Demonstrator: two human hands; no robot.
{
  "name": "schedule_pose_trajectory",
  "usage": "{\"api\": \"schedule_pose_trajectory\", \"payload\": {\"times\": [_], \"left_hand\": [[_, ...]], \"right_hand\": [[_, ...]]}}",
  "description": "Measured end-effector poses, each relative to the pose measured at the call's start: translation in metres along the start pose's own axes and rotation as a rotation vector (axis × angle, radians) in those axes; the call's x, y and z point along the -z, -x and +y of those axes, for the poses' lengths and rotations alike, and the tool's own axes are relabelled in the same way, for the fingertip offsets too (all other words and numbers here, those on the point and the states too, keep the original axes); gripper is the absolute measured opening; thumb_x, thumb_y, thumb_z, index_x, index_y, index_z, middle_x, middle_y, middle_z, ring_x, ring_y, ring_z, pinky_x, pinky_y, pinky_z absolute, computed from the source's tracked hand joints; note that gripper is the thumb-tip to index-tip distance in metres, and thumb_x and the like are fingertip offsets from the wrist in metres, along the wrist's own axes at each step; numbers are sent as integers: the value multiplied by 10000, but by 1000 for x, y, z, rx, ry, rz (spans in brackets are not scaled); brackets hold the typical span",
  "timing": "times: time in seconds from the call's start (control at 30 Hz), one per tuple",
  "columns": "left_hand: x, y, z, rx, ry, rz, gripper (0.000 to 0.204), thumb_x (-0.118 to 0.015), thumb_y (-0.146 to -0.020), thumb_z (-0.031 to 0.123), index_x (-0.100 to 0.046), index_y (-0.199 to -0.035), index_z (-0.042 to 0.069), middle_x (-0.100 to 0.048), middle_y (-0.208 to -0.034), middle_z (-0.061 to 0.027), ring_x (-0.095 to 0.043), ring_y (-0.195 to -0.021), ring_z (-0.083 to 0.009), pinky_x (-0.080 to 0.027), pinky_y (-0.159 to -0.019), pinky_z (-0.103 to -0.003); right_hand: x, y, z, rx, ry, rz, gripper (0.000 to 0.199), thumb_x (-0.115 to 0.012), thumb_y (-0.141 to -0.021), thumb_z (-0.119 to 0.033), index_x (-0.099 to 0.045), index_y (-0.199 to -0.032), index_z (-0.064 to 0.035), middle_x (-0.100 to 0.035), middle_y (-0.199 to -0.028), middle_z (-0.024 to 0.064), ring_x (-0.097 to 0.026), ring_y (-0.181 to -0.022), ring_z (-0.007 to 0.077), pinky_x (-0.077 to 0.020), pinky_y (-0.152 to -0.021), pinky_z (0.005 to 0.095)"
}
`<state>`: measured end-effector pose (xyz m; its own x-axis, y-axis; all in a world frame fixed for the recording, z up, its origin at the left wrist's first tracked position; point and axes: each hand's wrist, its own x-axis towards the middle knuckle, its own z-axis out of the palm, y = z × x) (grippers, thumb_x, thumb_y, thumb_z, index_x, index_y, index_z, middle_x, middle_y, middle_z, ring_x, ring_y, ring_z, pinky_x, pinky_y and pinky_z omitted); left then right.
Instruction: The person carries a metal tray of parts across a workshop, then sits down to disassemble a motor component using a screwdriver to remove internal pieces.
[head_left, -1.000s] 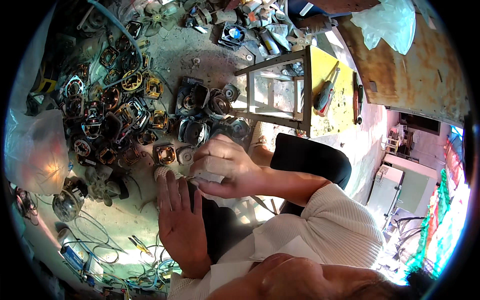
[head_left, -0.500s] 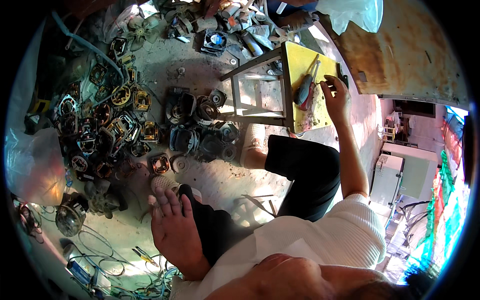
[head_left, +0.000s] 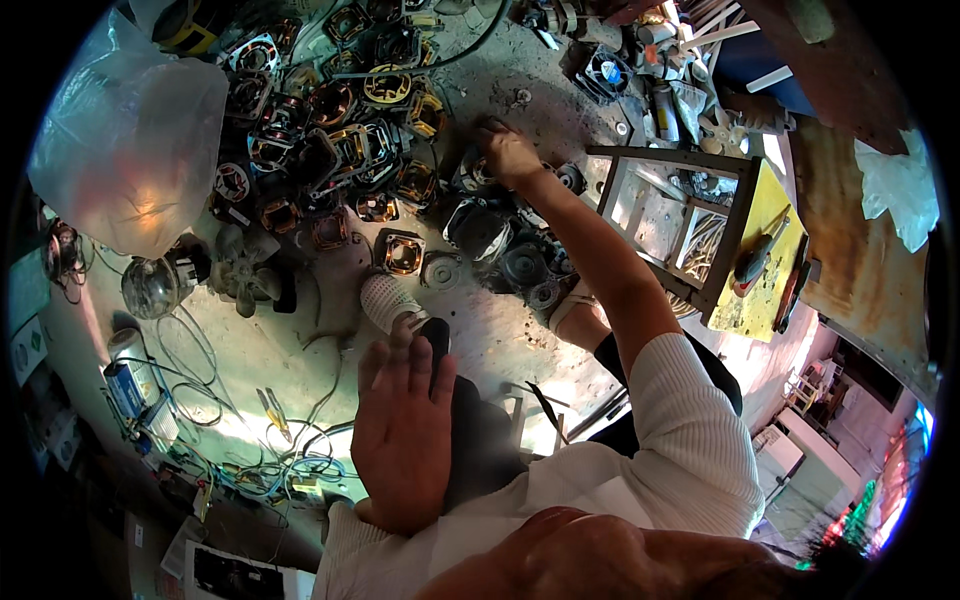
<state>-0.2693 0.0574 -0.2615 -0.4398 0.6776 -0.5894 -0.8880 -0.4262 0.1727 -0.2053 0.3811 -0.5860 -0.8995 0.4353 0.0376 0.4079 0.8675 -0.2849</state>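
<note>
My left hand (head_left: pixel 403 440) hovers over my left leg, fingers stretched out and slightly apart, with nothing in it. My right hand (head_left: pixel 510 157) reaches far forward to the floor, at the back of a cluster of dark motor housings (head_left: pixel 480 230). Its fingers are smeared by motion and lie against something dark; whether they grip it cannot be seen. Left of that cluster lies a heap of motor stators (head_left: pixel 345 150) with copper windings. A single stator (head_left: pixel 404 254) sits in front of my left shoe, beside a round grey end cover (head_left: pixel 441 271).
A stool with a yellow top (head_left: pixel 765 290) stands at right, bearing a screwdriver (head_left: pixel 757 255). Yellow-handled pliers (head_left: pixel 273 415) and tangled cables (head_left: pixel 270 465) lie at lower left. A clear plastic bag (head_left: pixel 130 150) and a fan blade (head_left: pixel 243 270) are at left. Scrap (head_left: pixel 680 70) fills the back.
My right hand has left the yellow stool top and gone left and forward, down to the motor housings. My left hand stays open over my leg. The view has turned left.
</note>
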Motion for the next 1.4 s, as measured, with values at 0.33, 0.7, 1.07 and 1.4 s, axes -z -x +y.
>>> {"api": "schedule_pose_trajectory", "payload": {"times": [0.33,0.7,1.07,1.4], "left_hand": [[15,11,18,-148,37,47,315,-412,-979,174,-476,-1280,102,-442,-1392,-98,-416,-1280,-246,-289,-1113,-461],[18,30,20,-198,133,33,288,-398,-990,161,-482,-1259,99,-472,-1346,-79,-443,-1235,-231,-308,-1096,-443],[-7,26,-16,-396,-548,-15,349,-479,-994,249,-463,-1287,61,-521,-1265,-78,-488,-1165,-192,-361,-1028,-366],[-130,19,-54,-384,-970,-297,638,-442,-997,440,-292,-1449,15,-411,-1407,-137,-465,-1262,-281,-388,-1023,-415]], "right_hand": [[-38,-48,6,377,369,-374,254,-590,-785,-153,-648,-1031,-135,-650,-965,21,-564,-1042,229,-388,-953,406],[80,-17,-51,328,227,26,347,-672,-714,-165,-573,-1042,-117,-593,-1050,81,-568,-1050,271,-387,-1004,435],[263,71,-112,-482,-998,176,495,-667,-894,-240,-530,-1266,55,-677,-1028,135,-641,-931,190,-506,-774,306],[373,141,-150,-555,-1513,214,342,-556,-973,-308,-638,-1137,-19,-641,-973,20,-602,-872,97,-526,-698,256]]}}
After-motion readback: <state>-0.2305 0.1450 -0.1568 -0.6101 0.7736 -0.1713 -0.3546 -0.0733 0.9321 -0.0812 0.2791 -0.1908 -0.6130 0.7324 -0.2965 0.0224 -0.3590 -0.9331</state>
